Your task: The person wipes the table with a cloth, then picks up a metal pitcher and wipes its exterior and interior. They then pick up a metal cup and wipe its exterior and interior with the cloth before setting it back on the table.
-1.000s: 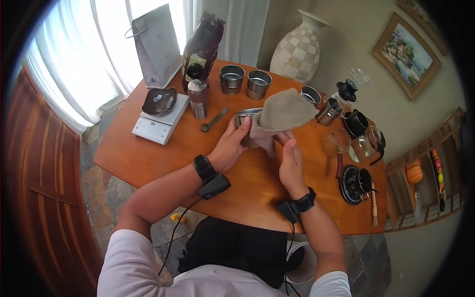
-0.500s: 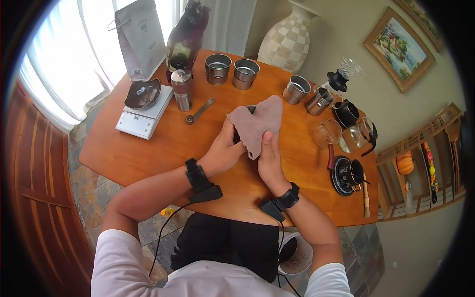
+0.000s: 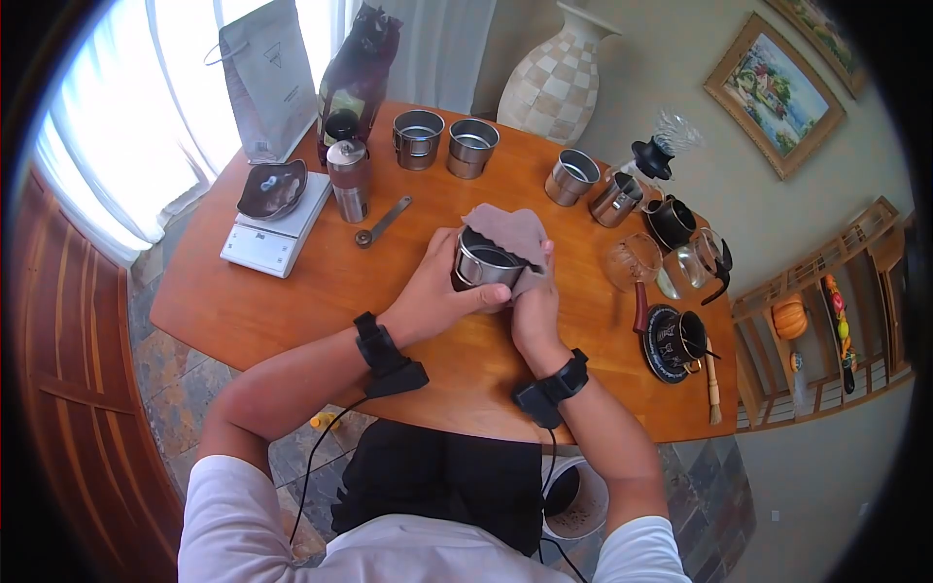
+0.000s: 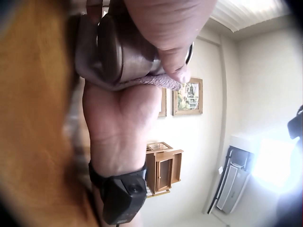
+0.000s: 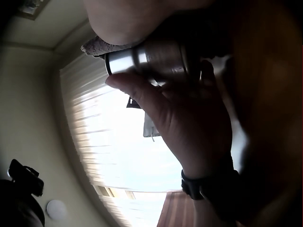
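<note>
A steel cup [image 3: 476, 271] is held over the middle of the table by my left hand [image 3: 428, 299], its thumb lying along the near side. My right hand [image 3: 532, 319] grips a greyish-pink cloth [image 3: 517, 233] against the cup's right side. The cloth rises over the far rim and partly covers the mouth, whose dark inside shows. In the left wrist view, the cup's base [image 4: 111, 49] faces the camera and the cloth wraps beside it. From the right wrist, the cup's shiny wall [image 5: 163, 59] shows above the left thumb; part of the cloth is in shadow.
On the wooden table [image 3: 321, 311], a scale [image 3: 258, 250] with a dark dish, a grinder [image 3: 349, 185] and a scoop [image 3: 386, 222] stand left. Steel cups [image 3: 473, 151] are at the back. Glassware [image 3: 632, 262], a black cup [image 3: 692, 334] and a brush [image 3: 714, 389] sit right.
The cloth was raised beside the cup, then draped across it, hiding most of it. Now it is drawn to the right and far side, and the cup's mouth shows.
</note>
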`<act>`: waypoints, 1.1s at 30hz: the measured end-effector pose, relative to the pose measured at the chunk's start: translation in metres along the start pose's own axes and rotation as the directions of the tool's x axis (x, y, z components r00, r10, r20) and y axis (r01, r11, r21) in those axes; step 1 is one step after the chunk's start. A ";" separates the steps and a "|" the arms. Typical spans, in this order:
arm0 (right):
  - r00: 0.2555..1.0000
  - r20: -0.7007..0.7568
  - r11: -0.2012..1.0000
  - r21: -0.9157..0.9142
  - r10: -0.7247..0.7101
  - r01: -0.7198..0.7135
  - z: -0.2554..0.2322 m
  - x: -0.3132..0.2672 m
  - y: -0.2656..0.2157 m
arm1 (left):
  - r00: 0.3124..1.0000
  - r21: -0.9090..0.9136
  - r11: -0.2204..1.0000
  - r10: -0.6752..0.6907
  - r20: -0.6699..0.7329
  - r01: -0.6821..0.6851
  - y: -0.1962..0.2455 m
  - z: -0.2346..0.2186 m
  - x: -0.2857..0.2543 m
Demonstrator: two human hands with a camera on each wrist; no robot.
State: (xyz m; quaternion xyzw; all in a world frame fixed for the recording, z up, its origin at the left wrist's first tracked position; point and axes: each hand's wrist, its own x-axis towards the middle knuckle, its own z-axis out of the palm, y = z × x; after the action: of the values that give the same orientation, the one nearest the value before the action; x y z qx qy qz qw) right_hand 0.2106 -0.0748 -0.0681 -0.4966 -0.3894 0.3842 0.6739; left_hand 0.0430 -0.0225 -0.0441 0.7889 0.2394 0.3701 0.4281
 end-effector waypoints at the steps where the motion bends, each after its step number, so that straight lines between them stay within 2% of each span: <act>1: 1.000 0.000 1.000 0.000 -0.001 0.001 0.004 -0.004 -0.003 | 1.000 0.001 1.000 0.001 0.000 -0.001 -0.005 0.002 0.002; 3: 0.980 0.099 0.969 -0.160 -0.175 0.189 0.016 -0.013 -0.011 | 0.988 -0.362 0.932 -0.037 -0.152 -0.021 -0.021 0.007 0.007; 4: 0.966 0.139 0.956 -0.173 -0.216 0.239 0.019 -0.015 -0.014 | 0.987 -0.360 0.933 -0.036 -0.153 -0.021 -0.023 0.007 0.007; 6: 0.964 0.169 0.954 -0.185 -0.205 0.236 0.018 -0.016 -0.014 | 0.976 -0.517 0.856 -0.084 -0.201 -0.033 -0.027 0.008 0.008; 7: 0.962 0.196 0.952 -0.202 -0.191 0.230 0.017 -0.017 -0.014 | 0.977 -0.516 0.856 -0.084 -0.197 -0.030 -0.025 0.007 0.008; 9: 0.968 0.183 0.955 -0.210 -0.174 0.211 0.017 -0.021 -0.017 | 0.992 -0.607 0.792 -0.118 -0.050 0.063 -0.019 0.005 0.006; 10: 0.972 0.172 0.956 -0.217 -0.160 0.195 0.016 -0.022 -0.018 | 0.992 -0.609 0.791 -0.118 -0.051 0.063 -0.013 0.000 0.007; 11: 0.972 0.173 0.956 -0.219 -0.158 0.194 0.013 -0.021 -0.015 | 0.989 -0.570 0.810 -0.146 0.032 0.138 -0.005 -0.006 0.007; 12: 0.979 0.153 0.985 -0.093 -0.132 0.147 0.010 -0.019 -0.007 | 0.978 -0.523 0.826 -0.176 0.114 0.210 -0.001 -0.009 0.007; 13: 0.985 0.135 0.994 0.037 -0.105 0.101 0.007 -0.016 -0.002 | 0.978 -0.522 0.827 -0.175 0.114 0.209 -0.003 -0.008 0.007; 14: 0.985 0.133 0.994 0.038 -0.107 0.102 0.005 -0.014 0.002 | 0.968 -0.622 0.741 -0.191 0.165 0.252 -0.006 -0.006 0.006; 15: 0.985 0.146 0.987 0.142 -0.093 0.073 0.001 -0.012 0.006 | 0.956 -0.708 0.641 -0.199 0.217 0.295 -0.008 -0.005 0.005; 16: 0.983 0.162 0.969 0.243 -0.082 0.041 -0.001 -0.010 0.007 | 0.956 -0.709 0.641 -0.198 0.217 0.294 -0.007 -0.006 0.006; 18: 0.982 0.180 0.973 0.232 -0.051 0.007 -0.007 -0.007 0.008 | 0.897 -0.821 0.362 -0.177 0.404 0.441 -0.003 -0.009 0.006; 19: 0.980 0.196 0.974 0.224 -0.018 -0.027 -0.008 -0.006 0.007 | 0.897 -0.820 0.363 -0.176 0.405 0.442 -0.005 -0.009 0.007; 21: 0.980 0.197 0.987 0.161 -0.025 -0.007 -0.008 -0.005 0.005 | 0.916 -0.810 0.428 -0.204 0.345 0.401 -0.010 -0.008 0.010; 22: 0.985 0.166 0.999 -0.024 -0.038 0.042 -0.006 -0.007 0.002 | 0.916 -0.808 0.430 -0.203 0.347 0.402 -0.009 -0.007 0.011; 23: 0.989 0.138 0.974 -0.211 -0.055 0.083 0.001 -0.010 -0.006 | 0.946 -0.775 0.545 -0.234 0.226 0.320 -0.008 -0.005 0.012; 24: 0.978 0.139 0.955 -0.232 -0.155 0.184 0.011 -0.015 -0.014 | 0.964 -0.718 0.653 -0.248 0.096 0.240 -0.007 -0.005 0.012; 25: 0.977 0.143 0.955 -0.231 -0.156 0.186 0.014 -0.017 -0.015 | 0.964 -0.718 0.655 -0.248 0.092 0.237 -0.013 -0.003 0.011; 27: 0.942 0.257 0.847 -0.430 -0.215 0.311 0.017 -0.022 -0.014 | 0.993 -0.541 0.838 -0.111 -0.039 0.073 -0.027 0.002 0.009; 29: 0.946 0.268 0.857 -0.429 -0.180 0.285 0.018 -0.026 -0.018 | 0.989 -0.563 0.819 -0.146 -0.010 0.115 -0.023 0.003 0.005; 31: 0.958 0.233 0.919 -0.317 -0.164 0.235 0.019 -0.027 -0.021 | 0.984 -0.582 0.797 -0.178 0.021 0.157 -0.016 0.000 0.005; 33: 0.958 0.227 0.936 -0.263 -0.177 0.235 0.016 -0.025 -0.019 | 0.949 -0.668 0.676 -0.264 0.175 0.311 -0.008 -0.005 0.007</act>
State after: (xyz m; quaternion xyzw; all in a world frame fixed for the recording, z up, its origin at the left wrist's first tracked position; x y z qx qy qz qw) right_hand 0.1882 -0.0956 -0.0502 -0.5044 -0.5566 0.2984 0.5888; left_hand 0.0429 -0.0110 -0.0461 0.5372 0.1922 0.3348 0.7499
